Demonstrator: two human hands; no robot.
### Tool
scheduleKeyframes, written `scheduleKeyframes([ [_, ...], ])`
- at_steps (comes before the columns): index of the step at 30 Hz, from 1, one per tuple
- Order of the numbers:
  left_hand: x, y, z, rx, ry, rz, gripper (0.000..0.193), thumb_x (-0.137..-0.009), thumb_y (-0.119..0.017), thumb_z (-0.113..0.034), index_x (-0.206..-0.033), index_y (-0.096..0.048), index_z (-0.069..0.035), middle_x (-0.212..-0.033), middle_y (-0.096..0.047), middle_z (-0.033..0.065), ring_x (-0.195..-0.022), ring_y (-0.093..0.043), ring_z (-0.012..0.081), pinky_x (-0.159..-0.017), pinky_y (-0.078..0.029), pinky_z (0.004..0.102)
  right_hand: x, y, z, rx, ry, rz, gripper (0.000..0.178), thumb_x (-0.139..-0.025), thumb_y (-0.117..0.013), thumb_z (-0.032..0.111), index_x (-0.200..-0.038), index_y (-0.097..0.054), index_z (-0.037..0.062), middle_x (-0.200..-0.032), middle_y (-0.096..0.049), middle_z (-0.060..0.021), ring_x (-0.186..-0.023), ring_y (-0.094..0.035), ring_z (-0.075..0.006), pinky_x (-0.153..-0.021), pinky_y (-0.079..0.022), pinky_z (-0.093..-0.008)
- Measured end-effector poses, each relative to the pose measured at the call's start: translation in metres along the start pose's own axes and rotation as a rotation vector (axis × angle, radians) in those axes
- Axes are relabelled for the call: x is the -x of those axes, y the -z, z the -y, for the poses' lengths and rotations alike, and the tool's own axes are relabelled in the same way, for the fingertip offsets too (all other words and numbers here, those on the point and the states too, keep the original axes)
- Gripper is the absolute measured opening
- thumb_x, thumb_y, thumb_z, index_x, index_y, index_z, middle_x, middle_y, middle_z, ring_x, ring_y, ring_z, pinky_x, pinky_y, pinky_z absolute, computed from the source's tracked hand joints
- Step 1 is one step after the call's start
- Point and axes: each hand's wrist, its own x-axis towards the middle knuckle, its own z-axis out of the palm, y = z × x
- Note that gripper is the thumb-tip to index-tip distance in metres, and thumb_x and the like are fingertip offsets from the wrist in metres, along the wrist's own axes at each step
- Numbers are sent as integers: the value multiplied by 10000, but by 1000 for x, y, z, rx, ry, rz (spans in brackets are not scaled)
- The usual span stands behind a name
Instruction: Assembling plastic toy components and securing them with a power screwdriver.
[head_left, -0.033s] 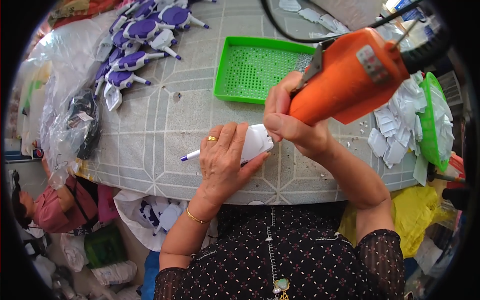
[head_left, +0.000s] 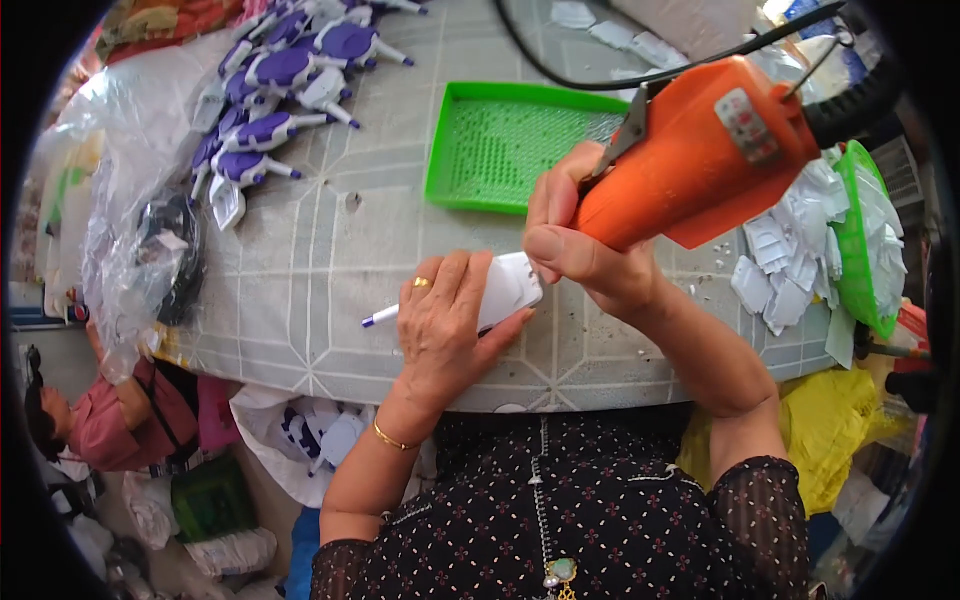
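Under my left hand [head_left: 440,310], a white plastic housing [head_left: 514,280] with a thin purple-tipped stem lies on the table. The fingers are closed over its middle and the thumb presses along its near edge. My right hand [head_left: 590,230] grips an orange electric screwdriver [head_left: 680,160] with a metal lever, tilted up to the right. Its tip is hidden by my fingers, close to the housing's right end. Beyond my hands stands a shallow green tray [head_left: 434,150] with a perforated-looking bottom and small shiny pieces at its right end.
White-and-purple plastic units [head_left: 285,70] are heaped at the far left beside clear plastic bags [head_left: 135,140]. Flat white plastic pieces [head_left: 785,250] and a green basket [head_left: 856,240] lie on the right. A black cable [head_left: 600,84] arches at the back. Another person [head_left: 130,415] sits at lower left.
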Motion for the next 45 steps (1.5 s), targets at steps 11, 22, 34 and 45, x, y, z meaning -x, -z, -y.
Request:
scheduleKeyframes([
  [11,97,64,21,-39,241,-329,583,-826,-688,-131,-1361,-550,55,-1305,-601,214,-1214,-556,370,-1091,-398,464,50,71,44,656,85,-277,643,-807,-788,132,-1369,-499,13,-1074,-652,-98,-1103,-606,-209,-992,-462,-393],
  [22,337,47,80,-276,899,-215,599,-927,-695,-270,-1395,-498,49,-1371,-538,240,-1260,-499,406,-1102,-361,483,92,230,-10,2007,-384,-130,475,-790,-747,331,-1194,-681,89,-1203,-630,-177,-1110,-596,-347,-956,-469,-484],
  [34,356,13,116,-395,660,-140,790,-723,-864,-353,-1330,-535,30,-1255,-593,264,-1168,-542,460,-1019,-418,520,155,341,15,1945,9,-40,367,-965,-556,63,-1325,-593,-1,-1161,-678,-232,-1014,-645,-413,-875,-515,-446],
  [45,228,92,52,-218,471,-396,295,-889,-712,-69,-1159,-645,27,-1133,-661,191,-1035,-624,365,-937,-497,436,187,97,159,791,-441,-406,141,-927,-691,93,-1036,-692,3,-866,-643,13,-779,-564,-52,-694,-456,-231],
])
